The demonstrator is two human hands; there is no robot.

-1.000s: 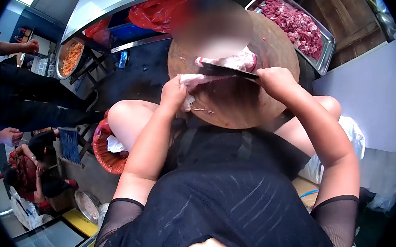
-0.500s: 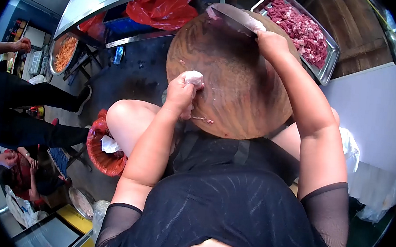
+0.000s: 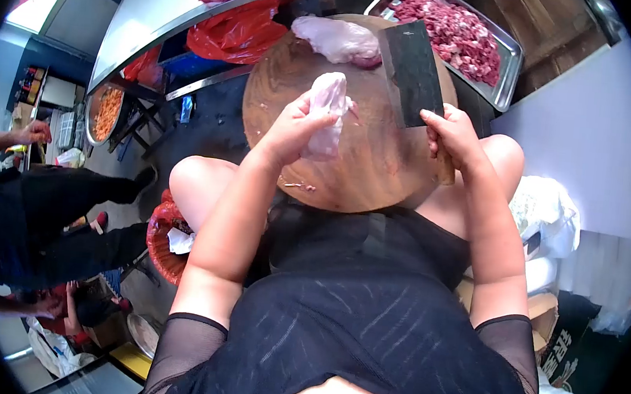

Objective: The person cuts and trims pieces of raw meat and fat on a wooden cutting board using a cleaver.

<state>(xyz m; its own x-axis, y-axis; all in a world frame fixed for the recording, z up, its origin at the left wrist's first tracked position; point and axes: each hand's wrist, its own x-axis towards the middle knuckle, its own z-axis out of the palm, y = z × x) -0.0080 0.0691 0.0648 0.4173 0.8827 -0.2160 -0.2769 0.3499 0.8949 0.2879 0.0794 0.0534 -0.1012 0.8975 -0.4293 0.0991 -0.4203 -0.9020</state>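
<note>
A pale, whitish piece of meat (image 3: 327, 112) is held up in my left hand (image 3: 291, 129), over the left part of the round wooden board (image 3: 378, 172). My right hand (image 3: 452, 138) grips the wooden handle of a cleaver (image 3: 414, 70); its broad dark blade stands over the board's right side. Beyond both hands a larger pale and pink piece of meat (image 3: 337, 40) lies at the board's far edge, close to the blade. Small scraps (image 3: 300, 187) are on the board near its front left edge.
A metal tray (image 3: 507, 86) of cut red meat is at the back right. A steel table (image 3: 143, 28) with meat stands at the back left. Beneath it is a red plastic bag (image 3: 236, 31). Other people and a red-lined bin (image 3: 164, 259) are at the left.
The cleaver has come back from the far edge and now shows its broad side. The large piece rests apart from it. My left hand has risen slightly with the pale piece, which shows more fully.
</note>
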